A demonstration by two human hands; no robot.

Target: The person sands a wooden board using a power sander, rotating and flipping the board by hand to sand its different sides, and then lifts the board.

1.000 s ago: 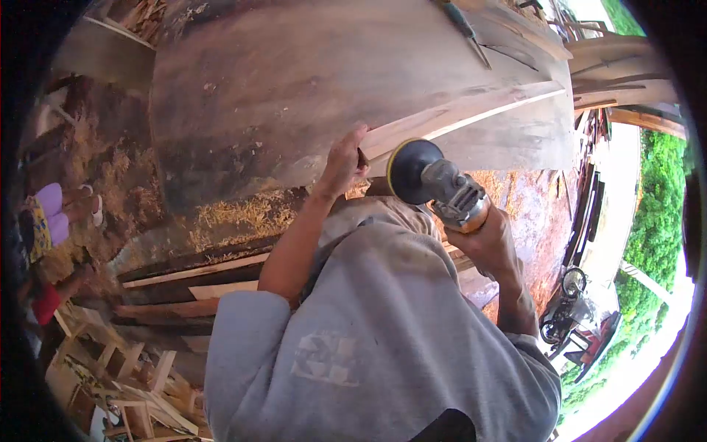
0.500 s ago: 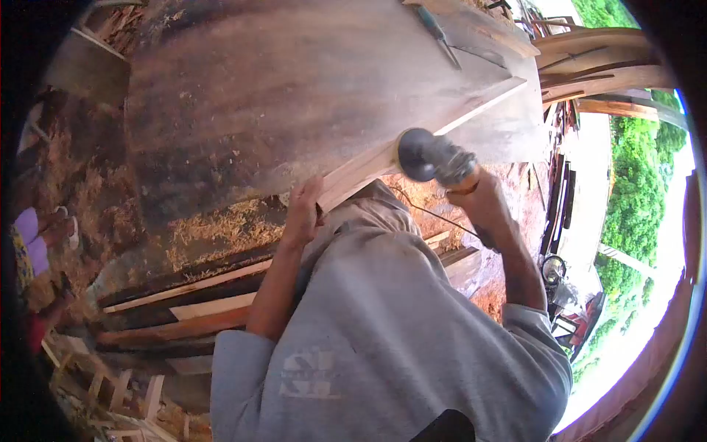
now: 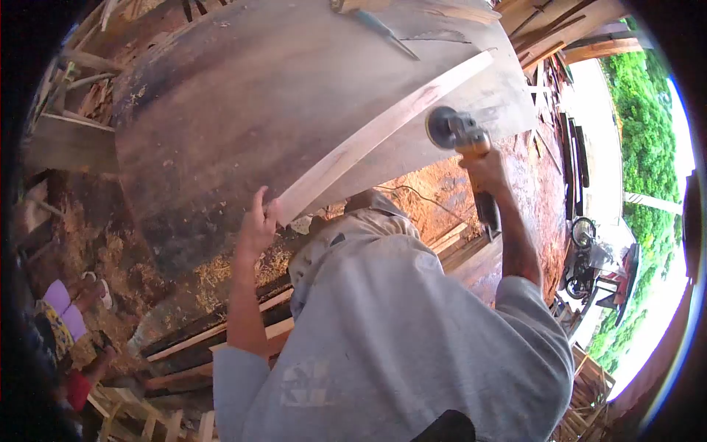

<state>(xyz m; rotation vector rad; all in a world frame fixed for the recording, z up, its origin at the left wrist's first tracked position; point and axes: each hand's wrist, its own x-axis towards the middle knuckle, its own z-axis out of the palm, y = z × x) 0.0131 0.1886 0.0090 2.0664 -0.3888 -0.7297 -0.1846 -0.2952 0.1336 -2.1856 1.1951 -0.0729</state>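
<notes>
A long, slightly curved wooden board [image 3: 383,136] lies slantwise across the worktable [image 3: 221,110], its near end toward me. My left hand [image 3: 256,227] is at that near end, fingers stretched and apart, thumb side against or very close to the wood. In my right hand [image 3: 486,175] is an angle grinder [image 3: 471,140] with a round dark disc [image 3: 442,127], gripped around its body. The disc is held to the right of the board, apart from it. Part of the grinder's rear end shows below my wrist.
A chisel-like tool with a blue-green handle [image 3: 375,23] lies on the table's far side. A cable [image 3: 420,193] hangs below the table edge. Wood shavings [image 3: 213,283] and planks [image 3: 250,324] are at lower left. Another person's legs [image 3: 74,317] show at far left.
The grinder has come off the board and moved right. The board has turned to show its broad pale face. My left hand has shifted left and its fingers have loosened.
</notes>
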